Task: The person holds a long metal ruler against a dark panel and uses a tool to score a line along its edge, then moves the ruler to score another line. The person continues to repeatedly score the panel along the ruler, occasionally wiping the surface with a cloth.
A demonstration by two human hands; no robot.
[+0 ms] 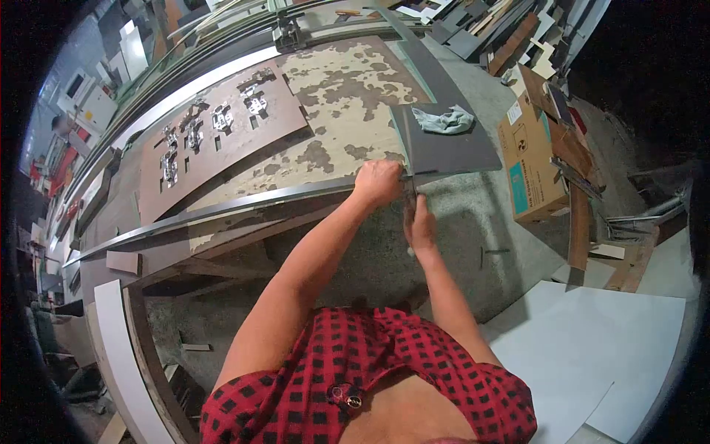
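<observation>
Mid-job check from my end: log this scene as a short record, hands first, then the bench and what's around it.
Left hand: closed at the right end of a long metal strip
Right hand: beside the left, at a slim dark item; grip unclear
Bench: worn, patchy top
Brown panel: on bench, carrying metal hinges
Dark panel: bench's right end, crumpled cloth on top
Right side: cardboard box
Lower right: white sheets

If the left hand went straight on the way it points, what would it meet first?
Probably the dark grey, flat rigid-looking panel just beyond the left hand, though depth is hard to judge.
</observation>
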